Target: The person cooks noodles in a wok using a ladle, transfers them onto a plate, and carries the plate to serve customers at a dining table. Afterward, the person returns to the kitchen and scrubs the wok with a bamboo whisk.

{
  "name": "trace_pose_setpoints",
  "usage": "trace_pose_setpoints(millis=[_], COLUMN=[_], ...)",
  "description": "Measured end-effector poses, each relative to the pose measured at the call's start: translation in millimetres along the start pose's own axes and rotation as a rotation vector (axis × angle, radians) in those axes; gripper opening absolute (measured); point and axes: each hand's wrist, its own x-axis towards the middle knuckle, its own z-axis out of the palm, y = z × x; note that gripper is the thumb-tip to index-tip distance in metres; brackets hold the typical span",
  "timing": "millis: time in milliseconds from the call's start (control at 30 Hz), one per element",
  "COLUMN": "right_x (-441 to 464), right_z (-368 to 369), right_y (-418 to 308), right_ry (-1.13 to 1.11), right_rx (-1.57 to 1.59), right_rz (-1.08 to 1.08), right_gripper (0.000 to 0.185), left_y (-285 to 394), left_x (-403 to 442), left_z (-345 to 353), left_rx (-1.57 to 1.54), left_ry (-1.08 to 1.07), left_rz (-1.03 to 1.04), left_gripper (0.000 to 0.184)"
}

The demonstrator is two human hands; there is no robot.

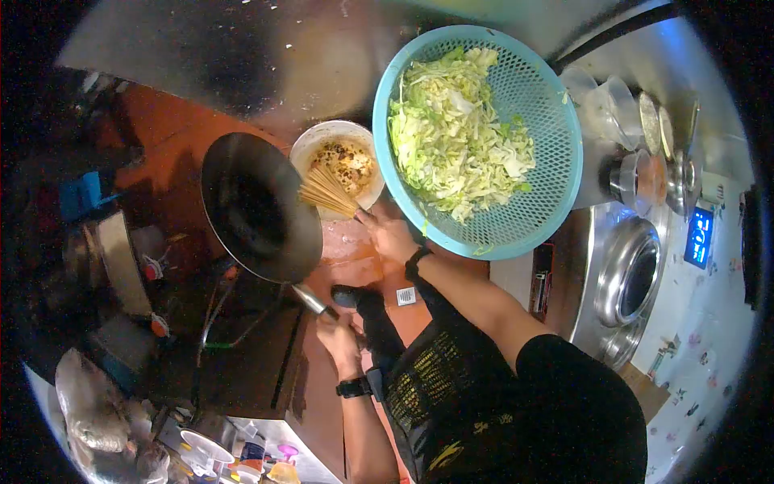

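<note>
My left hand point(340, 342), with a black watch at its wrist, is wrapped round the handle of a dark wok point(250, 206). The wok is tilted, its hollow side showing, and no food can be made out inside. My right hand point(390, 235) grips a bamboo brush point(326, 194) by its end, bristles fanned out between the wok's rim and a white bucket point(300, 153). Dark and pale scraps lie in that bucket. Above and right of my right hand, a blue-green colander point(555, 113) holds shredded cabbage point(459, 133).
A steel counter surface point(322, 56) spans the top. Clear containers point(617, 109) and a round steel lid point(629, 270) are at the right, near a blue-lit display point(698, 237). Plastic bags point(93, 403) and a dark stove area point(242, 347) sit lower left. Red tiles point(355, 250) form the floor.
</note>
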Motion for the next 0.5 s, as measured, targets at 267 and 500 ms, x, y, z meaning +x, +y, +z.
trace_pose_setpoints(millis=[267,500], right_x=[-0.9,-6.0], right_z=[35.2,18.1], right_y=[-0.8,-18.3], right_ry=[-0.356,-0.407], right_rx=[-0.029,-0.150], right_rz=[0.308,0.158], right_gripper=[0.059,0.057], left_y=[18.6,-5.7], left_x=[-16.8,-4.7], left_z=[-5.4,-12.5], left_rx=[0.030,-0.080], left_ry=[-0.002,0.000], left_rz=[-0.070,-0.070], left_gripper=[0.021,0.024])
